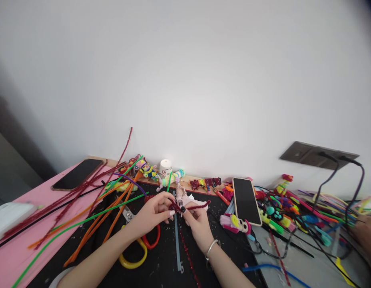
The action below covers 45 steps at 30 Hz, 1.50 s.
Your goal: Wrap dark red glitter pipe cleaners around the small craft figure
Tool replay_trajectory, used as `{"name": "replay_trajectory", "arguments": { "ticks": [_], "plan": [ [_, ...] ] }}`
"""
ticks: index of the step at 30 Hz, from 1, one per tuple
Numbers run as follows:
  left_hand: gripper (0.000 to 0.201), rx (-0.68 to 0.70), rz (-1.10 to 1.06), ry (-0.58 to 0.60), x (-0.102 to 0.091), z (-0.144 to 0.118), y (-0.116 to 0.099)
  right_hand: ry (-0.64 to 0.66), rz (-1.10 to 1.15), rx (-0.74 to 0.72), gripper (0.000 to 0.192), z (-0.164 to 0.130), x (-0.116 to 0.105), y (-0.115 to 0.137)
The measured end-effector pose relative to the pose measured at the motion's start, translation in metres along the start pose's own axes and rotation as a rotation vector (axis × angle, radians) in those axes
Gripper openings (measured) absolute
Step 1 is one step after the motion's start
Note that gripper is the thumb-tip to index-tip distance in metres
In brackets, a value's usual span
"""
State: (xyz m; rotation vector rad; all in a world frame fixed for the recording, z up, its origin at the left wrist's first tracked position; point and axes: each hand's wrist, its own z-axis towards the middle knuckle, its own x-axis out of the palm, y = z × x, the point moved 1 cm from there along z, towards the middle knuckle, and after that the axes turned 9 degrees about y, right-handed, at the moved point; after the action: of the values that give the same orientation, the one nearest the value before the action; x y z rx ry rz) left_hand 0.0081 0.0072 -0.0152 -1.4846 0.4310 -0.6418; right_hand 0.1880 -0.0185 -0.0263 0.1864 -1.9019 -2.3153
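My left hand (155, 212) and my right hand (199, 224) meet over the black mat. Both have their fingers pinched on a dark red tinsel pipe cleaner (201, 206), whose free end sticks out to the right. Part of it is hidden behind the fingertips. Just beyond the fingers stands a pale pink object (181, 193) that I cannot make out clearly. Below the hands, a dark red tinsel strand (188, 254) and a grey-blue strip (177, 244) run toward me. Scissors (133, 262) with yellow and red loops lie by my left forearm.
Orange pipe cleaners (97, 226) and a long green one (68, 230) spread leftward. A dark phone (77, 174) lies far left, another phone (247, 201) to the right. A paper cup (165, 168) stands by the wall. Pipe-cleaner figures crowd the right. Another person's hand (364, 232) is at far right.
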Motion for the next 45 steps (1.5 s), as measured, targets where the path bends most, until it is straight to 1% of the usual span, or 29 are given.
{"name": "replay_trajectory", "arguments": {
  "ticks": [8, 12, 16, 23, 28, 32, 35, 38, 42, 45],
  "plan": [
    [0.023, -0.015, 0.009, 0.009, 0.002, -0.002, -0.001, 0.038, -0.004, -0.023, 0.038, 0.0, 0.003, 0.006],
    [0.021, -0.01, 0.013, 0.025, 0.002, -0.002, -0.002, 0.039, -0.017, -0.023, 0.039, 0.0, 0.003, 0.008],
    [0.02, -0.025, 0.023, 0.011, 0.002, -0.001, -0.002, 0.03, -0.039, -0.038, 0.039, 0.0, 0.003, 0.009],
    [0.018, -0.019, 0.021, 0.02, 0.003, -0.001, -0.001, 0.052, -0.035, -0.011, 0.039, 0.0, 0.003, 0.007],
    [0.015, -0.024, 0.017, 0.015, 0.002, -0.002, -0.001, 0.05, -0.033, -0.034, 0.038, 0.0, 0.004, 0.005],
    [0.014, -0.018, 0.007, 0.035, 0.002, -0.003, -0.002, 0.056, -0.02, -0.029, 0.038, 0.0, 0.003, 0.004],
    [0.012, -0.022, 0.003, 0.054, 0.003, -0.004, -0.004, 0.055, 0.006, 0.016, 0.038, 0.0, 0.002, 0.003],
    [0.014, -0.038, 0.009, 0.071, 0.003, -0.005, -0.005, 0.051, 0.086, 0.062, 0.038, 0.0, 0.0, 0.0],
    [0.015, -0.057, 0.017, 0.103, 0.003, -0.005, -0.004, 0.045, 0.216, 0.083, 0.038, 0.001, 0.0, -0.003],
    [0.017, -0.073, 0.011, 0.127, 0.003, -0.006, -0.003, 0.044, 0.248, 0.101, 0.039, 0.001, 0.0, -0.002]
  ]
}}
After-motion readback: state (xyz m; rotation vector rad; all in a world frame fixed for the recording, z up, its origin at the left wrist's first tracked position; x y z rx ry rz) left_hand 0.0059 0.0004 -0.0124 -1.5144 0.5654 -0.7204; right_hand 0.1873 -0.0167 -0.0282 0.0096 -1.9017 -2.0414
